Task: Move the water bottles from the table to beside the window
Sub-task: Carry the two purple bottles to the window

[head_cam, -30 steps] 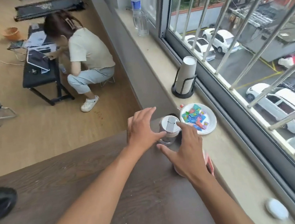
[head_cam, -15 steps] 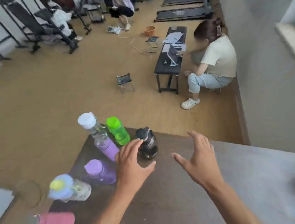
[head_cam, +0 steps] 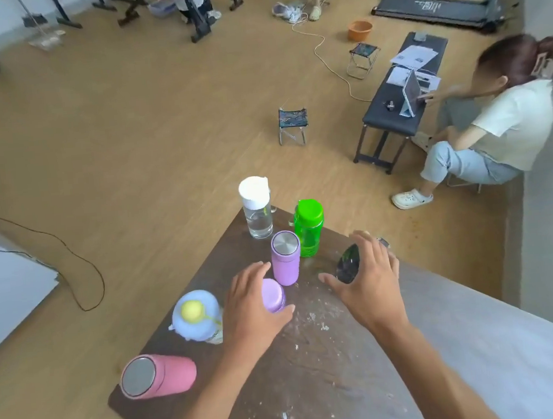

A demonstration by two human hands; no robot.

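We've swung back from the window sill to the bench (head_cam: 316, 373) — left hand (head_cam: 254, 311) now closing on the lilac bottle (head_cam: 272, 295), right hand (head_cam: 364, 278) on the dark bottle (head_cam: 348, 263); next pair nearly grasped.

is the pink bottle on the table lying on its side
No, the pink bottle stands upright near the table's left edge, its metal lid facing up.

Seven bottles stand on the table (head_cam: 314, 356) toward its far-left corner: capped bottle (head_cam: 256, 207) farthest, wide-lid bottle (head_cam: 309, 228) right of it, steel-topped flask (head_cam: 285, 258) in front, short flask (head_cam: 272, 295) nearer, dark bottle (head_cam: 348, 265) rightmost, ball-topped bottle (head_cam: 195, 315) and large flask (head_cam: 157, 375) along the left edge.
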